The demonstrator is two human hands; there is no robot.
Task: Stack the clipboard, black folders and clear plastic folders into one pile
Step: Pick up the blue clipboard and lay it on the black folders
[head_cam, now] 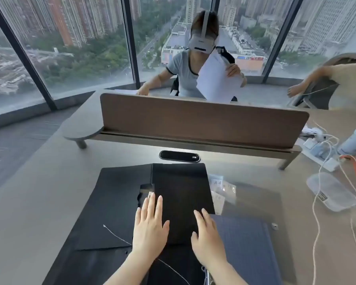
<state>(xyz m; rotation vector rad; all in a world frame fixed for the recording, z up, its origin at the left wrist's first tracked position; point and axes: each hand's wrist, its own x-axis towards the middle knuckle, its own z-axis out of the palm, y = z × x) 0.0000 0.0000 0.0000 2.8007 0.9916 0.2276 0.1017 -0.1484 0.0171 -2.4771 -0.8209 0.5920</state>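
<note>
Fingers straight, slightly spread, holding nothing: your left hand (149, 225) and right hand (207, 236) lie palm-down, forearms reaching forward | black folders (181, 194) overlap mid-desk (39, 192), matte, under both palms | clear plastic folders (253, 202) just right, touching your right hand's edge

Floor-to-ceiling windows (74, 48), grey desk (39, 192), brown divider (193, 120).
</note>
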